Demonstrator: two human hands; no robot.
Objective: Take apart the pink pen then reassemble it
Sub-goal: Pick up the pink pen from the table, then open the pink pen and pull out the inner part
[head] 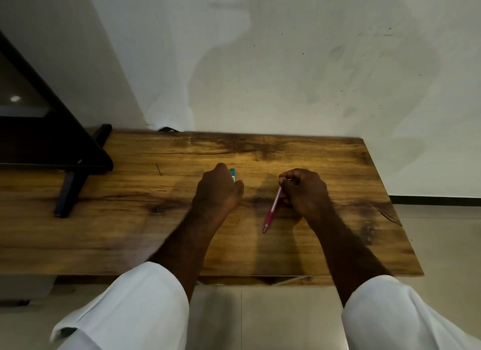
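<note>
One pink pen (271,211), one teal object (232,173) — two hands.

We look down on a wooden table (299,151) with strong grain and dark knots, its far edge pushed up against a pale wall (299,63). The wall carries scuffs, small dark specks and soft grey shadows. At our left a black stand (70,191) with a dark framed panel rests on the tabletop, and a small bright light reflects in the panel. Beneath and to the right we see a light tiled floor (442,232), with a dark baseboard (437,200) where it meets the wall.
</note>
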